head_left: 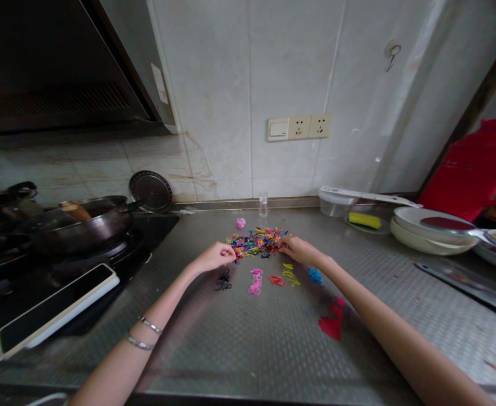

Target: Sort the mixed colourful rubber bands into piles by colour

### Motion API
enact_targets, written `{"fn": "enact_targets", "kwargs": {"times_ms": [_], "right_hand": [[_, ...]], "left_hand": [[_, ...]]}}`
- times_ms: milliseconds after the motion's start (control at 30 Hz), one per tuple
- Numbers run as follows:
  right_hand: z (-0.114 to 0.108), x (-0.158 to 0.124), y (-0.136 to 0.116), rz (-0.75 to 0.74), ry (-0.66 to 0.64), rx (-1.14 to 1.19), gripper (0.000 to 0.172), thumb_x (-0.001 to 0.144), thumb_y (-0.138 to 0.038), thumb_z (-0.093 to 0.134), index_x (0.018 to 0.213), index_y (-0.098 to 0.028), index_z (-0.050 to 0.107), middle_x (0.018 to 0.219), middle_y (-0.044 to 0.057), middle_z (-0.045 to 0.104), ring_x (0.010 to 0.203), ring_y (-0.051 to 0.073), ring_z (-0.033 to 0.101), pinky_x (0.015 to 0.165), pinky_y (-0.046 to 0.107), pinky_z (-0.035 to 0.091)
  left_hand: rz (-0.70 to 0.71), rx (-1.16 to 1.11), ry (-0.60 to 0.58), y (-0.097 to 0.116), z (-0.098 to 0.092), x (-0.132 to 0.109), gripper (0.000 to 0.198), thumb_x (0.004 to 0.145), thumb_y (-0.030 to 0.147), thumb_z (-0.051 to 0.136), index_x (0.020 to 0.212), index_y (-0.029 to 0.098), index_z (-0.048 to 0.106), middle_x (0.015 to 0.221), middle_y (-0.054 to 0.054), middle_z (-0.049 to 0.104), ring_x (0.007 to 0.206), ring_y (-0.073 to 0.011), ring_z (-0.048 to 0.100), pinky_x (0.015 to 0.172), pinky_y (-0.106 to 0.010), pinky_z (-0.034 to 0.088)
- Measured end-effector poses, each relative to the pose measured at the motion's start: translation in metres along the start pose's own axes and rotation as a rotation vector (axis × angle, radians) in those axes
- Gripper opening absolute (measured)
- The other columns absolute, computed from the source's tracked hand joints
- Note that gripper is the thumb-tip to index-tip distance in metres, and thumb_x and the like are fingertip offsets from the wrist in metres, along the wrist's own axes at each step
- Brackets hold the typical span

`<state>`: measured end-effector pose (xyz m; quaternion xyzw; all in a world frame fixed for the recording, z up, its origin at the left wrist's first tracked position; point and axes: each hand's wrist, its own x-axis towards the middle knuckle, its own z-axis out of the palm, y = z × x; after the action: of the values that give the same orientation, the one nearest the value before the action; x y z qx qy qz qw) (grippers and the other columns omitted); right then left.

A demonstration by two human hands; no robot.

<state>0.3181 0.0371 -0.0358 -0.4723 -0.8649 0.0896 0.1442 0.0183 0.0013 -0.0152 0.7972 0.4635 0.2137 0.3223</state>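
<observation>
A heap of small multicoloured rubber bands (258,241) lies on the metal counter (248,344). At its left edge is my left hand (214,257), thumb and fingers pinched together. My right hand (296,249) pinches at the heap's right edge. What either pinch holds is too small to make out. In front of the heap lie small sorted groups: black bands (223,280), pink bands (255,282), orange-red bands (276,280), yellow bands (290,274) and blue bands (314,275), the last beside my right wrist.
Behind the heap are a pink ball-like item (240,223) and a clear bottle (263,204). A red piece (333,322) lies by my right forearm. Left are a phone (57,310) and a pan (82,228) on the stove. Bowls (429,239) and a yellow sponge (364,220) stand right.
</observation>
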Motion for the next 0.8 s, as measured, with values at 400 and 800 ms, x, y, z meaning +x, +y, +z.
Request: {"fn": "enact_targets", "kwargs": {"times_ms": [400, 800], "right_hand": [[-0.003, -0.007, -0.019, 0.076, 0.014, -0.12, 0.018, 0.085, -0.028, 0.039, 0.089, -0.02, 0.054, 0.092, 0.005, 0.06, 0.079, 0.014, 0.055, 0.06, 0.02, 0.034], [-0.015, -0.004, -0.008, -0.027, 0.056, 0.14, 0.02, 0.076, -0.023, 0.045, 0.077, -0.013, 0.062, 0.072, 0.004, 0.062, 0.061, 0.012, 0.051, 0.056, 0.02, 0.035]], "left_hand": [[0.004, -0.018, 0.015, 0.003, 0.0, -0.001, 0.029, 0.073, 0.036, 0.052, 0.077, 0.01, 0.064, 0.068, -0.003, 0.061, 0.057, -0.01, 0.05, 0.054, -0.019, 0.035], [0.01, -0.018, 0.063, 0.012, 0.002, -0.003, 0.025, 0.072, 0.033, 0.052, 0.074, 0.011, 0.064, 0.069, -0.004, 0.063, 0.061, -0.0119, 0.054, 0.059, -0.021, 0.039]]}}
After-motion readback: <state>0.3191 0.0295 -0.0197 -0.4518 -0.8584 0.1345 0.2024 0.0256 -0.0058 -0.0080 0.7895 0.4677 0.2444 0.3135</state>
